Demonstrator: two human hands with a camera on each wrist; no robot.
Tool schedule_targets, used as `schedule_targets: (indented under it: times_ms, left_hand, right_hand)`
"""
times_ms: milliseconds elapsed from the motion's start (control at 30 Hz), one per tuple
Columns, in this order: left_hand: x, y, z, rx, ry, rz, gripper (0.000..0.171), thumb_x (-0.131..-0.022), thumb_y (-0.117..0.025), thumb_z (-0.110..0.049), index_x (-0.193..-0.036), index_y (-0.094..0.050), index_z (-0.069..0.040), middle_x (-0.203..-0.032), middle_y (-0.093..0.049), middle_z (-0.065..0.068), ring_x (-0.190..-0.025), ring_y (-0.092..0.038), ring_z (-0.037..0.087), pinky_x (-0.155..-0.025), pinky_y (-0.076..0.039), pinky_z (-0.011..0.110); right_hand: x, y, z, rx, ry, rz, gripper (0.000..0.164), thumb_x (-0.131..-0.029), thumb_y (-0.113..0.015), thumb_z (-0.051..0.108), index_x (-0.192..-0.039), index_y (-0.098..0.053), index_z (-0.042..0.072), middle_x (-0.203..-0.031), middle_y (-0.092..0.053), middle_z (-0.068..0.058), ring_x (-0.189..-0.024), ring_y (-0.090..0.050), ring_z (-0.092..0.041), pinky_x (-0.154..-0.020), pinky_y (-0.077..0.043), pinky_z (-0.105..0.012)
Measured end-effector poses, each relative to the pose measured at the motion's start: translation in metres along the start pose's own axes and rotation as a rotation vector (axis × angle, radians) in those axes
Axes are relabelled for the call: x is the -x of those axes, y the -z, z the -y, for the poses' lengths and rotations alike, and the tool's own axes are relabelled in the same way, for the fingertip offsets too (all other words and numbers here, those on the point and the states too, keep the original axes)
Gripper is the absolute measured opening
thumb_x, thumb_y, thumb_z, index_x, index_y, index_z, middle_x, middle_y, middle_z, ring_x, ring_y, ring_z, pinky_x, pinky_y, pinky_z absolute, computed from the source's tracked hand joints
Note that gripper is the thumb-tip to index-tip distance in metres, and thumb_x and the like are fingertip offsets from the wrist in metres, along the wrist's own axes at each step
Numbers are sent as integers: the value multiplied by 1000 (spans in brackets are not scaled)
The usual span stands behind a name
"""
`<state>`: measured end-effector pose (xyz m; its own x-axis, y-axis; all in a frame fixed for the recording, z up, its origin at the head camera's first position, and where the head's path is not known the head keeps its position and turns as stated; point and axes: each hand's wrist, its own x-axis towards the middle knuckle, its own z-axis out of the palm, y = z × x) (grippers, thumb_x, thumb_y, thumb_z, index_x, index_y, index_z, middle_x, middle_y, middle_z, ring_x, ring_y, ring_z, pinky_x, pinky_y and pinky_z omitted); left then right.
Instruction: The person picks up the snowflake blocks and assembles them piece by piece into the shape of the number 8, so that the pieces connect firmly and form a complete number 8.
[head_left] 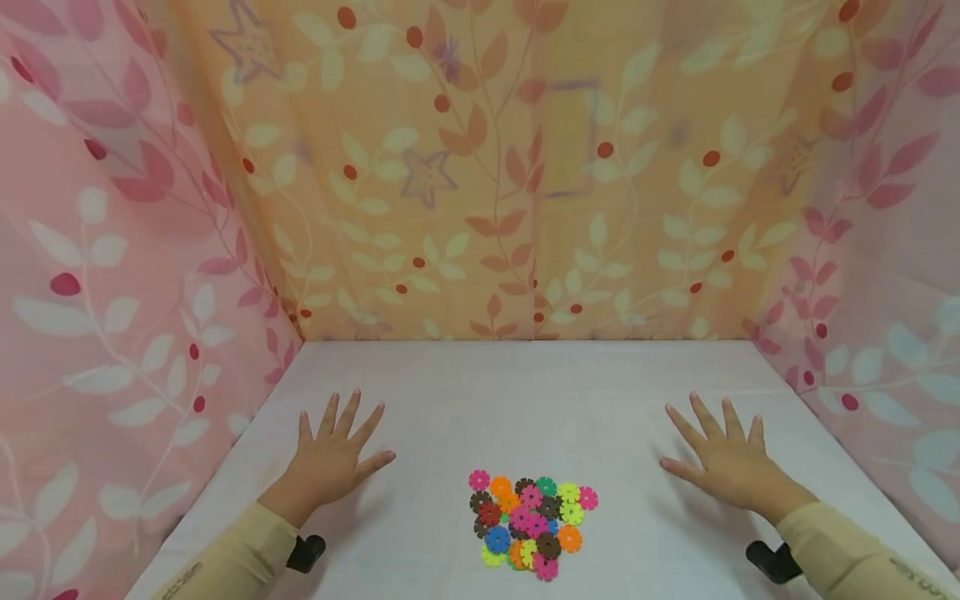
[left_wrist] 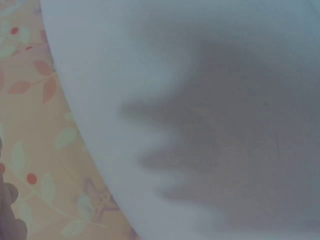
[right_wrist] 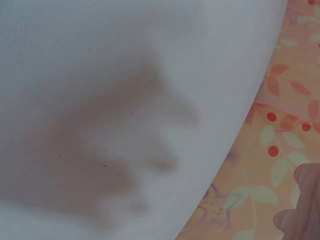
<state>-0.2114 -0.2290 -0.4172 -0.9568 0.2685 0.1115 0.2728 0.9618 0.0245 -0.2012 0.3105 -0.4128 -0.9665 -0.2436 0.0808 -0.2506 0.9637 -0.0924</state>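
The discs [head_left: 535,523], with notched edges and in many colours, lie in one loose heap on the white bench [head_left: 525,400], some partly covering others; the heap is between the two hands and well apart from both; the left hand [head_left: 330,462] is over the bench, its fingers straight and spread apart, and the right hand [head_left: 727,468] is likewise; a black part [head_left: 306,553] shows by the left sleeve [head_left: 240,546]; flowered cloth [head_left: 487,250] stands behind the bench and along both its sides
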Motion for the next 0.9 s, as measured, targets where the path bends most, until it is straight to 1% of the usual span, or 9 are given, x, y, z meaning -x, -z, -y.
schedule_targets:
  times_ms: [133, 200, 333, 400, 500, 667, 733, 833, 900]
  left_hand:
    - [2, -2, 1, -2, -1, 13, 79, -82, -31, -73, -146, -22, -28, -152, -5, 14, -136, 3, 41, -95, 6, 71]
    - [1, -3, 2, -6, -8, 7, 80, -82, -31, -74, -145, -22, -27, -152, -6, 14, -136, 2, 41, -95, 4, 71]
    - [-4, -3, 1, -19, -13, 5, 80, -81, -27, -75, -146, -21, -28, -152, -5, 14, -137, 3, 40, -96, 4, 71]
    - [-6, -3, 0, -16, -17, -2, 81, -81, -28, -75, -145, -23, -27, -152, -6, 14, -137, 2, 41, -96, 4, 71]
    - [-10, -3, -2, -8, -22, 11, 80, -81, -30, -75, -145, -23, -27, -153, -5, 14, -137, 3, 40, -96, 6, 70]
    - [-13, -3, -5, -6, -30, 32, 79, -82, -31, -73, -145, -23, -27, -153, -4, 13, -137, 4, 40, -96, 5, 70]
    - [-15, -3, -6, -6, -37, 23, 78, -82, -33, -72, -145, -24, -26, -152, -5, 14, -137, 3, 40, -96, 3, 70]
    - [-18, -4, -7, -5, -42, 16, 78, -82, -33, -72, -145, -24, -26, -152, -5, 14, -137, 3, 40, -97, 2, 70]
    - [-21, -5, -8, -6, -48, 14, 79, -82, -31, -73, -145, -24, -27, -152, -6, 14, -137, 3, 40, -97, 1, 70]
  right_hand:
    - [0, -3, 0, 1, 2, 7, 83, -82, -45, 67, -147, -15, 24, -148, -11, -24, -126, 0, -60, -85, 14, -75]
    - [1, -4, 0, -3, 2, 9, 83, -82, -45, 66, -147, -15, 24, -149, -10, -24, -126, 0, -60, -85, 14, -75]
    - [-1, -2, -2, -9, -1, 13, 83, -82, -46, 65, -147, -14, 24, -149, -9, -23, -127, 0, -59, -85, 16, -75]
    - [-3, -1, -2, -12, 2, 16, 83, -83, -46, 65, -147, -15, 23, -149, -7, -23, -127, 2, -59, -85, 17, -74]
    - [-5, 2, -3, -15, 6, 14, 83, -83, -46, 65, -147, -15, 23, -149, -6, -22, -128, 2, -58, -85, 19, -73]
    - [-5, 3, -3, -29, 17, 14, 82, -83, -46, 65, -147, -16, 22, -150, -5, -22, -128, 3, -57, -85, 19, -72]
    - [-5, 2, -3, -32, 20, 8, 82, -83, -46, 64, -147, -16, 22, -150, -5, -22, -129, 4, -56, -85, 19, -72]
    - [-5, 2, -2, -31, 22, 5, 81, -83, -45, 64, -146, -18, 22, -150, -5, -21, -129, 4, -56, -86, 18, -72]
    - [-5, 2, -2, -24, 27, 0, 81, -83, -45, 65, -146, -20, 21, -150, -8, -21, -129, 1, -56, -87, 14, -74]
